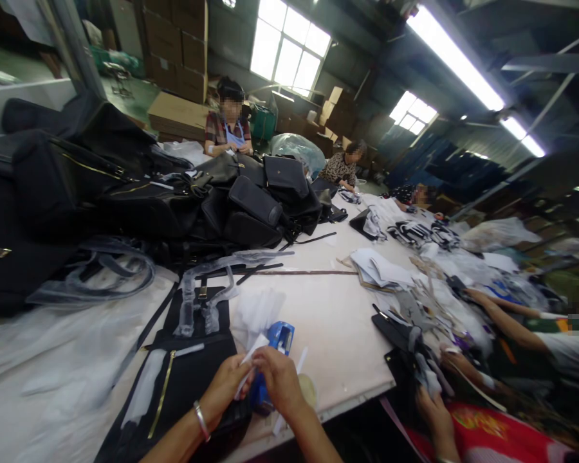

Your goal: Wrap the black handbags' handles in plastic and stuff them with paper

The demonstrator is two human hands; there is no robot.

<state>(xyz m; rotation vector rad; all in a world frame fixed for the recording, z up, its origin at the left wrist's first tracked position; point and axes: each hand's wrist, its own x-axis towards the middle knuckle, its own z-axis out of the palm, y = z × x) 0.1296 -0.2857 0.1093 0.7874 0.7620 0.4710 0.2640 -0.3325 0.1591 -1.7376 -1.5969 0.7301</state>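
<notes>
White strip (249, 355) is being pinched between both my hands, just above the near table (338, 321) edge. Left hand (223, 388) is closing thumb and fingers on its lower end; right hand (280, 381) is clamping it from the other side, fingers curled shut. Blue tape dispenser (282, 335) is standing just behind my knuckles. Black bag (183, 379) is lying flat under my left hand, gold zipper showing. Plastic-wrapped straps (207, 292) are lying across its far end. Further back, bag pile (231, 206) is covering mid-table. Co-worker (229, 125) is sitting at the far end
</notes>
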